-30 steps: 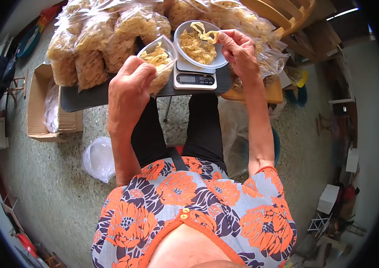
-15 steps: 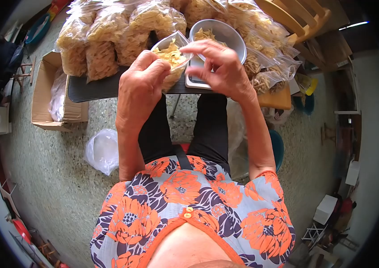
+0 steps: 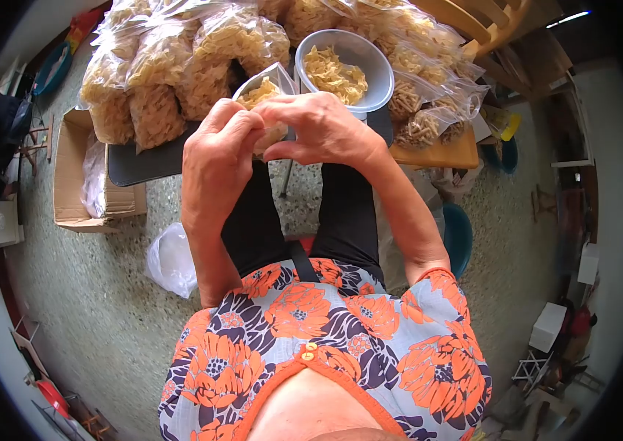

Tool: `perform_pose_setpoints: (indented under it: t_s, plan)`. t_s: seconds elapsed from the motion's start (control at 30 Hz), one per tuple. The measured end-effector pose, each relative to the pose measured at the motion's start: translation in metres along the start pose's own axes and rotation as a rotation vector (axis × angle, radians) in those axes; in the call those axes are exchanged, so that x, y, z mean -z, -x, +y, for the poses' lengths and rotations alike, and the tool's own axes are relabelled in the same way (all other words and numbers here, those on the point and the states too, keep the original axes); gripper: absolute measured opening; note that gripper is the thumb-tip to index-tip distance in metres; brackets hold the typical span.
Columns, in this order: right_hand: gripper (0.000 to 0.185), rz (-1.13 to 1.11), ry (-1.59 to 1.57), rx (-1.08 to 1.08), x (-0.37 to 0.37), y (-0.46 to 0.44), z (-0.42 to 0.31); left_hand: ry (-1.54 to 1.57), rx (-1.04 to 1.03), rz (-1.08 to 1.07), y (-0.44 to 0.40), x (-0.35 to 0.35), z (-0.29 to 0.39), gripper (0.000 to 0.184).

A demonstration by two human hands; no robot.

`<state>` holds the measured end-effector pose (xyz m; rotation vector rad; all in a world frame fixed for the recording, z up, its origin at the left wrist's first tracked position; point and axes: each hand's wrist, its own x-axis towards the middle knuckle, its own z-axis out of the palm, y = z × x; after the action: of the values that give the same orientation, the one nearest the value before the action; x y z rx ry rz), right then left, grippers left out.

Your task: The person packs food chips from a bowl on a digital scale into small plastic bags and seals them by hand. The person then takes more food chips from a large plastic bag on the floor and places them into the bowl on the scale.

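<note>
The left hand (image 3: 216, 151) pinches the bag (image 3: 276, 78), likely to hold it open. The bowl (image 3: 380, 79) is at that hand's two o'clock. The right hand (image 3: 319, 136) has thumb and fingers apart.

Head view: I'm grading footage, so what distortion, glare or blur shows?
Head view: walls bow strongly near the black border; head view: pale glints streak the stacked bags; head view: left hand and right hand look fairly sharp.
</note>
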<state>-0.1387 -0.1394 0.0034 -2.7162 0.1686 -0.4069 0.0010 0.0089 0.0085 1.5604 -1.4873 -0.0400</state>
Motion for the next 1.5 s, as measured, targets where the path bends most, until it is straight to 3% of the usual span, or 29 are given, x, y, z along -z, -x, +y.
perform_pose_setpoints:
  t_s: [0.07,0.1,0.2,0.3,0.4,0.57,0.7,0.77,0.93,1.0,1.07,1.13,1.5]
  plan:
    - [0.049,0.025,-0.288,-0.103,0.017,0.011,-0.001,0.021,0.025,0.002,0.0,0.002,0.0,0.01]
    - [0.049,0.103,-0.426,-0.033,0.022,0.015,0.003,0.006,0.022,0.013,0.0,0.003,0.0,0.009]
    - [0.03,0.37,-0.731,-0.286,0.042,0.031,0.012,0.0,-0.001,0.029,0.0,0.001,-0.005,0.013]
    - [0.012,0.518,-0.237,-0.5,0.049,0.039,0.048,-0.014,-0.001,0.026,0.0,0.001,-0.003,0.012]
    - [0.012,0.411,-0.003,-0.401,0.044,0.041,0.078,-0.014,0.014,0.012,0.001,0.001,-0.002,0.012]
    - [0.042,0.092,0.257,-0.405,0.029,0.029,0.089,-0.014,-0.001,0.013,0.0,0.0,0.001,0.012]
    - [0.043,0.027,0.355,-0.474,0.019,0.019,0.093,-0.013,-0.001,0.002,0.0,-0.002,0.001,0.012]
    - [0.035,0.053,0.378,-0.443,0.016,0.021,0.101,-0.008,-0.001,0.001,-0.001,-0.001,0.001,0.01]
    - [0.027,0.211,0.229,-0.407,0.03,0.03,0.117,-0.024,0.005,0.004,0.0,-0.002,-0.003,0.012]
    - [0.03,0.245,-0.121,-0.531,0.042,0.037,0.119,-0.033,-0.004,0.014,0.0,-0.002,-0.003,0.012]
    - [0.032,0.237,-0.114,-0.531,0.052,0.042,0.114,-0.033,-0.005,0.014,0.0,-0.001,-0.003,0.012]
    - [0.033,0.342,-0.427,-0.585,0.055,0.046,0.112,-0.033,-0.005,0.014,0.0,0.0,-0.002,0.012]
    - [0.024,0.331,-0.454,-0.608,0.051,0.049,0.12,-0.026,-0.005,-0.004,0.001,0.001,0.001,0.01]
